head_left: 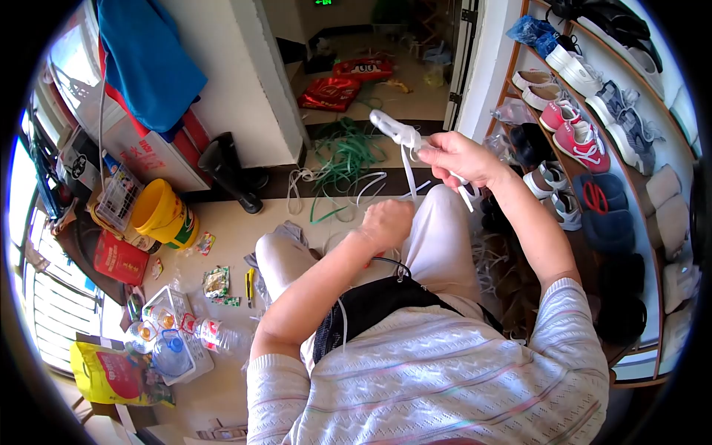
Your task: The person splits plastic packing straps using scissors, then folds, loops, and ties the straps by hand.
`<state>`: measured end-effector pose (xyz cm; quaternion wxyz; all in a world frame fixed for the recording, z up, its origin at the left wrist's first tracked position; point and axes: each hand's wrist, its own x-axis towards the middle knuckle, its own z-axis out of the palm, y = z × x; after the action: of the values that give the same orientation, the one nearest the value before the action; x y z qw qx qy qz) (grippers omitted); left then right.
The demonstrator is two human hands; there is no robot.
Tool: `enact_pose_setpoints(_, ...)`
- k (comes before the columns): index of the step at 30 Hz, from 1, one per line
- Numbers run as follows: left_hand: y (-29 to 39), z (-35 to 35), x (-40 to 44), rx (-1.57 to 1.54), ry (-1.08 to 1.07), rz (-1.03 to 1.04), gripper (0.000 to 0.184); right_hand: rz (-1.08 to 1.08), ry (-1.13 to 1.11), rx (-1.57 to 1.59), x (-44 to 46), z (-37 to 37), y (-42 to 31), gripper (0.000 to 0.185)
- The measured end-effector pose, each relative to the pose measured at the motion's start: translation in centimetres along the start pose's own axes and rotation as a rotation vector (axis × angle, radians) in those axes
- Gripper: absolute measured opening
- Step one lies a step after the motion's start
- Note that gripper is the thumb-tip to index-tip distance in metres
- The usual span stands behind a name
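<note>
My right hand (463, 159), raised above the right knee, is closed round a white strap bundle (397, 131) with a pale, elongated end pointing up and left. Loose white strap ends hang down beneath it. Lower and to the left, my left hand (387, 222) is a fist above the lap, knuckles up. Whatever lies inside its fingers is hidden. A white strap (409, 174) runs down from the bundle towards this fist. On the floor ahead lies a tangle of green strapping (347, 154) with white strips beside it.
A shoe rack (634, 167) lines the right side. To the left are black boots (226, 167), a yellow bucket (165, 215), a basket (199, 363) with plastic bottles and a yellow cutter (249, 288). Red packages (330, 93) lie beyond the doorway.
</note>
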<state>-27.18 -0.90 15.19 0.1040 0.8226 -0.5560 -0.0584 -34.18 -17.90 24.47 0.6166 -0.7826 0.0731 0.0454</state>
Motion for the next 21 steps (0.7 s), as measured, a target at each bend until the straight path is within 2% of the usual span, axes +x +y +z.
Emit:
enact_pose_setpoints(2, -1.3, 0.2, 0.4, 0.012, -0.001, -0.046, 0.013, 0.017, -0.201, 0.325, -0.3, -0.2, -0.2, 0.02)
enact_pose_setpoints(5, -0.6, -0.5, 0.3, 0.016, -0.015, -0.041, 0.013, -0.019, -0.027, 0.143, 0.4, -0.1, 0.2, 0.019)
enact_pose_setpoints(6, 0.4, -0.8, -0.2, 0.032, -0.017, -0.002, 0.013, -0.019, 0.084, -0.097, 1.0, -0.5, 0.7, 0.025)
enact_pose_setpoints(9, 2.7, -2.6, -0.8, 0.119, -0.051, 0.075, 0.012, -0.136, 0.324, -0.856, 2.7, -0.5, 3.4, 0.021)
enact_pose_setpoints(10, 3.2, -3.5, -0.8, 0.154, -0.065, 0.095, 0.012, -0.281, 0.395, -1.101, 2.5, 0.1, 4.1, 0.019)
enact_pose_setpoints(13, 1.6, -7.7, -1.2, 0.064, 0.074, 0.211, 0.014, -0.422, 0.091, -1.222, 0.7, 1.9, 5.6, 0.015)
enact_pose_setpoints(15, -1.6, -9.6, -1.1, -0.439, 0.15, 0.207, 0.018, -0.56, -0.085, -0.945, -0.7, 2.5, 5.3, 0.014)
enact_pose_setpoints(16, -2.6, -9.5, -1.1, -0.749, 0.145, 0.142, 0.017, -0.628, -0.17, -0.802, -1.4, 2.7, 4.7, 0.014)
enact_pose_setpoints(18, -4.0, -8.0, -0.9, -1.272, 0.159, -0.014, 0.015, -0.467, -0.163, -0.435, -3.3, 3.2, 1.9, 0.012)
enact_pose_setpoints(19, -4.1, -6.9, -0.6, -1.369, 0.163, 0.0, 0.018, -0.387, -0.156, -0.258, -4.0, 3.2, 0.3, 0.012)
enact_pose_setpoints(20, -3.3, -5.3, -0.6, -1.34, 0.242, -0.096, 0.021, -0.354, -0.05, -0.205, -4.3, 3.2, -0.9, 0.009)
enact_pose_setpoints(21, -2.7, -4.1, -0.4, -1.392, 0.172, -0.03, 0.023, -0.426, 0.067, -0.199, -3.9, 2.9, -1.6, 0.01)
